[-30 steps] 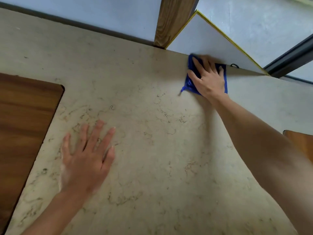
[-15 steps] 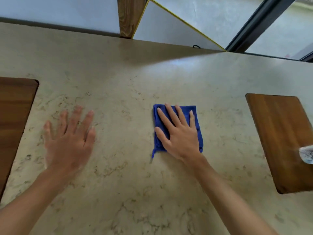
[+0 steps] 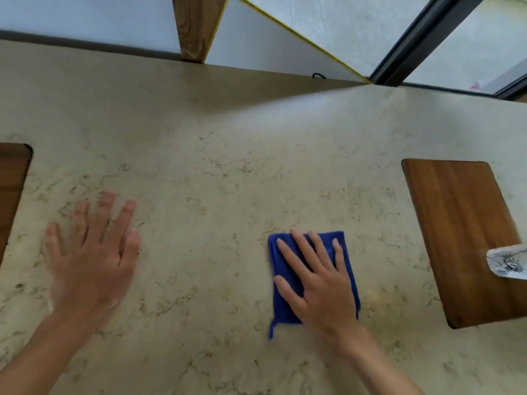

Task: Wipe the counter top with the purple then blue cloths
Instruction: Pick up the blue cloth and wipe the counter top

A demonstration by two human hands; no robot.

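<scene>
A folded blue cloth (image 3: pixel 281 269) lies flat on the beige marbled counter top (image 3: pixel 214 181), right of centre and near me. My right hand (image 3: pixel 319 283) presses flat on the cloth with fingers spread, covering most of it. My left hand (image 3: pixel 91 258) rests palm down on the bare counter to the left, fingers apart, holding nothing. No purple cloth is in view.
A wooden board (image 3: pixel 467 238) lies on the counter at the right, with a white patterned object (image 3: pixel 507 265) at its right edge. Another wooden board (image 3: pixel 11 178) shows at the left edge. A wooden post (image 3: pixel 196 27) and a dark window frame (image 3: pixel 422 38) stand behind the counter's far edge.
My right hand has dragged the blue cloth from the counter's far edge back toward me. My left hand stayed flat on the counter at the left.
</scene>
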